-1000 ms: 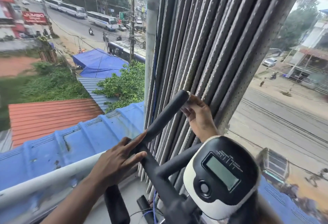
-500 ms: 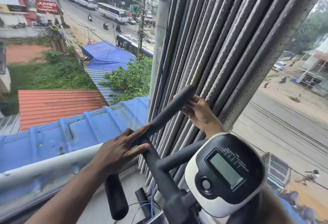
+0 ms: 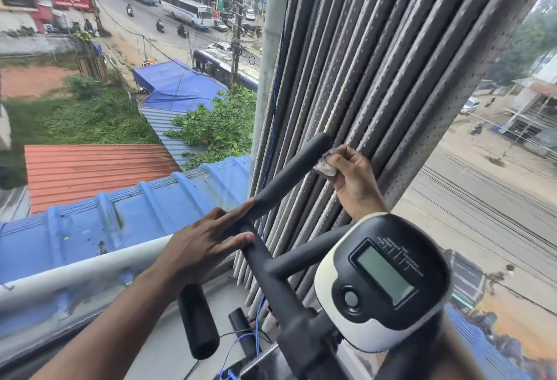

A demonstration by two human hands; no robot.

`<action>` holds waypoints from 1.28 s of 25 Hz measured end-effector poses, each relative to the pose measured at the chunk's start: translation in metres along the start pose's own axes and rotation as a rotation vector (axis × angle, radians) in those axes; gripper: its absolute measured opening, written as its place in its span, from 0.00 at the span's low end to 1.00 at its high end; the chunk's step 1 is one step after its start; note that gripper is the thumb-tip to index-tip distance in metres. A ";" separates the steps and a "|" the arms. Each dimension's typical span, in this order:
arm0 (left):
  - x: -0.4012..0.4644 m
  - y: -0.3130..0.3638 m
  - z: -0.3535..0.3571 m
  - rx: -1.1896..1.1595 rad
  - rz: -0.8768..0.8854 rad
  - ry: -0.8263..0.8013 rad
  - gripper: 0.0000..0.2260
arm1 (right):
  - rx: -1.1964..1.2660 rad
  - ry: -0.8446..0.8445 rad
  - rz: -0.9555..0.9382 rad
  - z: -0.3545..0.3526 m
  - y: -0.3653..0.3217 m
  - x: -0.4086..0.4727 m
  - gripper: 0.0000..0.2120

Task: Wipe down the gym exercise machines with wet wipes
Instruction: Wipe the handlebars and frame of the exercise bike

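Hands on the bike handlebar, wipe near the tip

Handlebar [image 3: 289, 179] of the exercise machine is black and sticks up and away toward the window. The person's right hand [image 3: 351, 174] is just beside its far end. The fingers are curled round a small, crumpled white wipe [image 3: 325, 166], and the wipe sits right next to the bar, close to the rounded tip. I cannot tell for sure if the wipe is touching the bar.

The left hand [image 3: 205, 242] is lower down, where the bar bends. Its fingers are straight and lie flat along the bar, with the thumb under it. It is not grabbing anything.

A round black and white screen box [image 3: 382, 283] sits on the machine, below the right hand. Its grey screen is blank. Another black grip [image 3: 197, 321] hangs lower on the left side. Thin blue wires [image 3: 256, 340] run near the bottom of the machine.

Behind the bar hang grey blinds [image 3: 376, 78] with tiny holes in them. Outside the window are a blue roof [image 3: 120, 217], an orange roof, green bushes and a street with buses.
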State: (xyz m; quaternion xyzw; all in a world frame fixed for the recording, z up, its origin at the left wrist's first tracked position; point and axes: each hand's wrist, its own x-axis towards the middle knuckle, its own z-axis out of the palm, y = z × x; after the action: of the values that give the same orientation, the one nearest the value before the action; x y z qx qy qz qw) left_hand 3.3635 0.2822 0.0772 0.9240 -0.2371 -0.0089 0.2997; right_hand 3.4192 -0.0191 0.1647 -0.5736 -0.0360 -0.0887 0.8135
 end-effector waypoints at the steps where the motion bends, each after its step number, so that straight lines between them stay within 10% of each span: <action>1: 0.000 0.000 0.000 -0.003 -0.003 -0.004 0.29 | -0.009 -0.023 0.035 0.000 0.003 -0.001 0.11; 12: 0.000 0.004 -0.001 0.022 0.004 -0.009 0.27 | 0.015 -0.016 -0.001 -0.013 -0.010 0.003 0.08; 18: -0.001 0.004 -0.002 0.022 -0.005 -0.018 0.28 | -0.240 -0.292 0.287 -0.008 0.031 -0.002 0.09; 24: -0.009 0.010 -0.002 0.070 -0.076 -0.008 0.29 | -0.038 -0.152 0.224 -0.010 0.006 0.017 0.04; 32: -0.034 0.014 0.004 -0.044 -0.252 0.008 0.37 | -0.522 -0.423 0.503 0.018 0.035 0.017 0.09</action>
State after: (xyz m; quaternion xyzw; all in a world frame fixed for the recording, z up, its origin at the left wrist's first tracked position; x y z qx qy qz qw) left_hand 3.3264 0.2855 0.0778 0.9398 -0.1175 -0.0482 0.3173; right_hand 3.4434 0.0075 0.1407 -0.7570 -0.0375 0.2265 0.6118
